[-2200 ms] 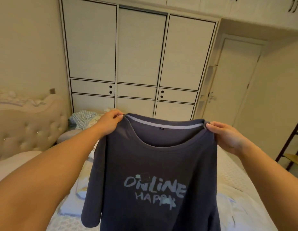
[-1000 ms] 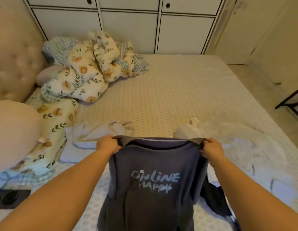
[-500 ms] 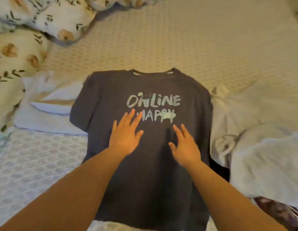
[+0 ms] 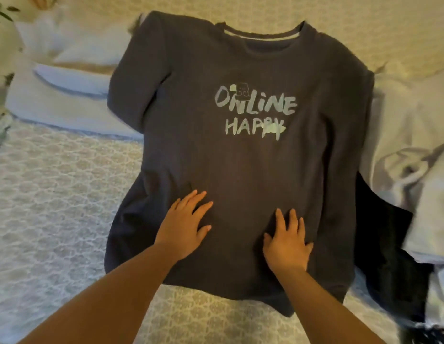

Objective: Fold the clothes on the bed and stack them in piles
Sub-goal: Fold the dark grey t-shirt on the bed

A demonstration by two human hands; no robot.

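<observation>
My left hand [image 4: 182, 230] lies flat on the lower part of the dark grey T-shirt [image 4: 240, 157], fingers straight and spread wide, holding nothing. My right hand [image 4: 286, 242] lies just beside it to the right, also flat on the cloth, fingers straight and a little apart. The T-shirt is spread face up on the bed [image 4: 54, 207], hem nearest me, collar at the far end, with the pale print "ONLINE HAPPY" [image 4: 255, 112] across the chest. Its left sleeve lies over folded white clothes [image 4: 64, 95] at the far left. To the right, a black garment [image 4: 389, 256] sticks out from under the T-shirt's near right edge, and rumpled white clothes [image 4: 414, 150] lie beyond it, touching the T-shirt's right side. At the far left edge is a bit of leaf-patterned bedding [image 4: 1, 45].
</observation>
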